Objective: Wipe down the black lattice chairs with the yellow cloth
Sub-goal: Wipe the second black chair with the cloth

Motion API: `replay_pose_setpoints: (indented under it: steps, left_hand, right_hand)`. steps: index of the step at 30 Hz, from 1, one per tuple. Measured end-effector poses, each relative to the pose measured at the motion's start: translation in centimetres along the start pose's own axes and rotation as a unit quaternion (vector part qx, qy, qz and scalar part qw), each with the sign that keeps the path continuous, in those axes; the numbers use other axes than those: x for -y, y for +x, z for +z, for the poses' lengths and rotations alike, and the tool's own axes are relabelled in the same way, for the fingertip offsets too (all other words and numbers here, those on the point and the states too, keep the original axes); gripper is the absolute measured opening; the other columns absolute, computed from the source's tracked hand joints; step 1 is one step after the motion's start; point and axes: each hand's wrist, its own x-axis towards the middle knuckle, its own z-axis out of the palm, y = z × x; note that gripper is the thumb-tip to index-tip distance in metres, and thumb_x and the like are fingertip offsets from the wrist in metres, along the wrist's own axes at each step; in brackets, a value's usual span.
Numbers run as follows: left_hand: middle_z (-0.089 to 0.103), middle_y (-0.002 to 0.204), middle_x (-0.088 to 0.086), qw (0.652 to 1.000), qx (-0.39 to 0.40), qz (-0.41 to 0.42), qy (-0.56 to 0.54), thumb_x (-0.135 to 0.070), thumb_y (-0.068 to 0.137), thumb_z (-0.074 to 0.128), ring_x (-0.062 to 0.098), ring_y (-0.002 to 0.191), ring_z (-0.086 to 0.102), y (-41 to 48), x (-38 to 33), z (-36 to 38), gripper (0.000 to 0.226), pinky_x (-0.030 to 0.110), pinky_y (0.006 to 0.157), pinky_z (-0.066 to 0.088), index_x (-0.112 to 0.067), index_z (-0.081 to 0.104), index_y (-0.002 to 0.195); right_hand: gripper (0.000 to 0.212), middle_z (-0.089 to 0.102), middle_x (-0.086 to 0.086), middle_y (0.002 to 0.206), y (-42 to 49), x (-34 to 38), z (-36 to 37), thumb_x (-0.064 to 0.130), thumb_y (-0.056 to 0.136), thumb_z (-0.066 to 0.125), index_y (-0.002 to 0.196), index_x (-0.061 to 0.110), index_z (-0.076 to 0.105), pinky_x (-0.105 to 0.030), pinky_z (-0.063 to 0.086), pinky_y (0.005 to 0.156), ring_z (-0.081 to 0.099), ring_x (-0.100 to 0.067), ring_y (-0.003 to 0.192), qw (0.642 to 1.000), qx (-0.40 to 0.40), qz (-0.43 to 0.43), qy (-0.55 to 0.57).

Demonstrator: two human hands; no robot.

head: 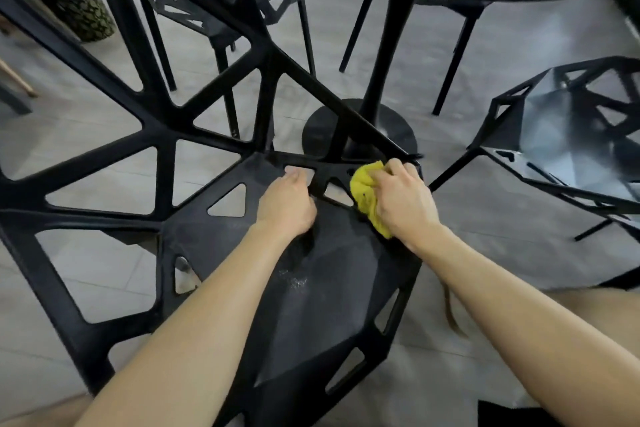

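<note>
Here, the right hand [403, 199] grip pinches the yellow cloth [363, 194] at the chair [311, 288] seat's far edge; left hand [285, 201] grip curls round a lattice bar; floor [412, 87] open beyond.

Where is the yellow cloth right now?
In the head view, right of centre: the cloth is bunched in the right hand at the far edge of the near chair, beside the left hand.

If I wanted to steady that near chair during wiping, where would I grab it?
Probably a lattice bar where seat meets back on the near chair, coming from above. The triangular openings let fingers hook round it, as the left hand seems to, clear of the yellow cloth in the right hand.
</note>
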Motion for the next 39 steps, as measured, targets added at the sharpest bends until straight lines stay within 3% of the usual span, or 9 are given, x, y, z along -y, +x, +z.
replay_pose_setpoints:
  steps: [5, 9, 18, 24, 28, 30, 33, 36, 39]
  left_hand:
    - [0.037, 0.171, 0.01, 1.0, 0.02, 0.004, 0.005, -0.021, 0.104, 0.047, 0.039, 0.141, 0.051, 0.0, -3.4, 1.7, 0.06, 0.051, 0.111, 0.05, -0.011, 0.039, 0.163]
    - [0.023, 0.179, 0.0, 0.998, 0.051, -0.022, -0.003, -0.018, 0.106, 0.041, 0.037, 0.15, 0.043, 0.4, -3.5, 0.9, 0.066, 0.049, 0.114, 0.047, -0.02, 0.029, 0.171]
    - [0.009, 0.182, 0.005, 0.997, 0.069, -0.02, 0.025, -0.022, 0.099, 0.046, 0.038, 0.154, 0.038, 0.1, -3.8, 1.7, 0.081, 0.05, 0.118, 0.046, -0.016, 0.014, 0.174]
    - [0.006, 0.183, 0.004, 0.996, 0.072, -0.016, 0.046, -0.02, 0.099, 0.046, 0.037, 0.156, 0.035, 0.1, -3.7, 1.6, 0.083, 0.049, 0.12, 0.041, -0.016, 0.012, 0.174]
    - [0.009, 0.183, 0.001, 0.991, 0.124, -0.022, 0.034, -0.023, 0.102, 0.045, 0.035, 0.16, 0.032, -0.3, -3.4, -0.1, 0.08, 0.047, 0.124, 0.038, -0.022, 0.012, 0.175]
    - [0.032, 0.176, 0.009, 0.993, 0.116, -0.023, 0.019, -0.025, 0.101, 0.049, 0.036, 0.155, 0.039, -1.8, -2.5, -0.8, 0.077, 0.046, 0.122, 0.042, -0.025, 0.023, 0.173]
    - [0.069, 0.142, 0.006, 0.999, 0.027, -0.016, -0.041, -0.03, 0.099, 0.055, 0.033, 0.13, 0.061, -5.7, -2.0, -0.6, 0.047, 0.045, 0.106, 0.054, -0.029, 0.062, 0.145]
    - [0.074, 0.116, -0.002, 0.997, 0.024, -0.018, -0.069, -0.043, 0.099, 0.06, 0.026, 0.112, 0.067, -8.9, -4.4, 0.7, 0.023, 0.041, 0.093, 0.056, -0.025, 0.072, 0.106]
    - [0.069, 0.12, 0.009, 0.995, 0.081, -0.024, -0.046, -0.059, 0.093, 0.067, 0.033, 0.112, 0.066, -10.5, -7.0, 2.7, 0.046, 0.043, 0.091, 0.056, -0.015, 0.068, 0.108]
  right_hand:
    - [0.025, 0.053, -0.007, 0.117, 1.4, -1.3, -2.7, 0.014, 0.097, 0.061, 0.12, 0.021, 0.069, -0.04, 0.05, 0.077, 0.05, -0.031, 0.101, 0.992, -0.103, 0.054, 0.054]
    - [0.028, 0.052, -0.007, 0.12, -0.4, -2.8, -1.5, 0.024, 0.099, 0.055, 0.123, 0.023, 0.07, -0.047, 0.053, 0.085, 0.051, -0.034, 0.098, 0.998, -0.045, -0.017, 0.042]
    - [0.04, 0.049, -0.012, 0.126, -5.4, -2.3, -1.2, 0.028, 0.095, 0.066, 0.134, 0.019, 0.064, -0.051, 0.048, 0.101, 0.049, -0.037, 0.11, 0.976, -0.071, 0.144, 0.149]
    - [0.063, 0.05, -0.003, 0.141, -14.2, 1.4, 1.0, 0.07, 0.09, 0.06, 0.139, 0.03, 0.063, -0.047, 0.044, 0.104, 0.048, -0.03, 0.127, 0.991, 0.002, 0.026, 0.13]
    - [0.089, 0.031, -0.007, 0.167, -12.1, -0.3, -0.6, 0.088, 0.084, 0.049, 0.148, 0.028, 0.056, -0.055, 0.023, 0.126, 0.021, -0.028, 0.158, 0.993, 0.081, -0.046, 0.069]
    - [0.085, 0.021, -0.004, 0.173, -12.0, -0.5, -1.3, 0.075, 0.089, 0.048, 0.155, 0.022, 0.046, -0.052, 0.015, 0.13, 0.012, -0.023, 0.161, 0.982, 0.132, -0.074, 0.116]
    - [0.075, 0.039, -0.004, 0.165, -12.4, -1.5, -2.3, 0.036, 0.085, 0.046, 0.158, 0.017, 0.044, -0.034, 0.018, 0.13, 0.026, -0.022, 0.156, 0.965, 0.121, -0.009, 0.232]
    - [0.075, 0.054, -0.011, 0.147, -12.2, -1.7, -2.7, 0.025, 0.083, 0.048, 0.157, 0.017, 0.044, -0.041, 0.038, 0.119, 0.044, -0.034, 0.141, 0.961, 0.085, 0.144, 0.222]
    - [0.097, 0.054, -0.017, 0.142, -12.1, -0.1, -3.4, 0.025, 0.08, 0.061, 0.168, 0.017, 0.02, -0.044, 0.047, 0.108, 0.048, -0.04, 0.135, 0.931, 0.191, 0.19, 0.245]
